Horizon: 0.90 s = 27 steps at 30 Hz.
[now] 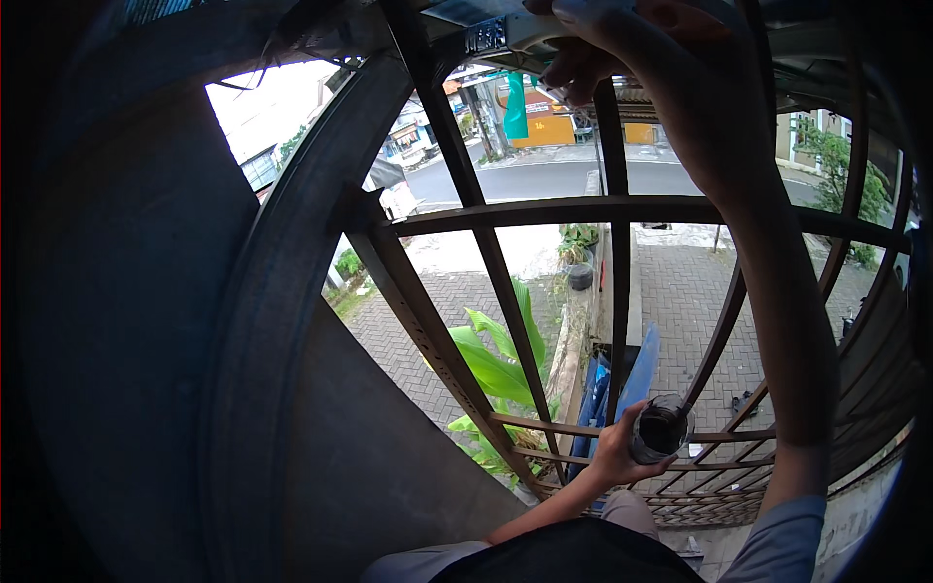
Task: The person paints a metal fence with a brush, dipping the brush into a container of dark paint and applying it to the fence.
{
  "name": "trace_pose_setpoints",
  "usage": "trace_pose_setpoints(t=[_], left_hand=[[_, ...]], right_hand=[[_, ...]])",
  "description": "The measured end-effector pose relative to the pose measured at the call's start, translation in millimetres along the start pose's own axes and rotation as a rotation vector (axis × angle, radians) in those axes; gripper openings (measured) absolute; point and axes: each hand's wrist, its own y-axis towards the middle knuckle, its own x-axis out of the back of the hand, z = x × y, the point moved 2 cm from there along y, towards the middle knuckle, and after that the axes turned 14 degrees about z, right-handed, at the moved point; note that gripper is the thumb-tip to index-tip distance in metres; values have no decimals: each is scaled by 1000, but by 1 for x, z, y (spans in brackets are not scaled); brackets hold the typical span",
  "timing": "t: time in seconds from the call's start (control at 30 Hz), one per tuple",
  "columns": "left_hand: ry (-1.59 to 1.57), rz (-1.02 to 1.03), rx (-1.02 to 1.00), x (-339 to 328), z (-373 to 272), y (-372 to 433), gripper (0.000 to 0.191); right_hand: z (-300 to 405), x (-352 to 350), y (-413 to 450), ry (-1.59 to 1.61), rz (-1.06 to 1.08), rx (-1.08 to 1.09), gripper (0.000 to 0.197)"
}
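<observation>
My left hand [619,455] is wrapped around a clear plastic cup [662,430] with dark residue or liquid inside, low in front of my body. High at the top of the view, my right hand [590,44] grips what looks like a paintbrush [528,33]. Its black, wet-looking end points left, close to the upper end of a dark metal bar. The brush is partly cut off and shaded, so contact with the metal cannot be told. A dark metal grille [547,211] of upright bars and crossbars stands before me, behind both hands.
A broad dark beam [291,291] and a grey wall [393,437] close off the left. Beyond the grille, far below, are a paved yard [678,306], a low wall [572,342], a large-leaved plant [503,364], blue sheeting [594,393] and a street [525,181].
</observation>
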Motion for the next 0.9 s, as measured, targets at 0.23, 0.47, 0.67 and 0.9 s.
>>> trace_pose_setpoints(t=[0.23, 0.47, 0.67, 0.9], left_hand=[[12, -19, -20, -2, -4, 1, 97], [21, -34, -11, 1, 1, -1, 96], [20, -37, -7, 1, -3, 0, 96], [22, -43, -9, 1, -3, 0, 95]], right_hand=[[14, 3, -5, 92, 139, -213, 14], [-4, 6, -6, 16, 194, -147, 15], [9, 7, -6, -6, 277, -142, 15], [9, 6, -2, -16, 203, -224, 12]])
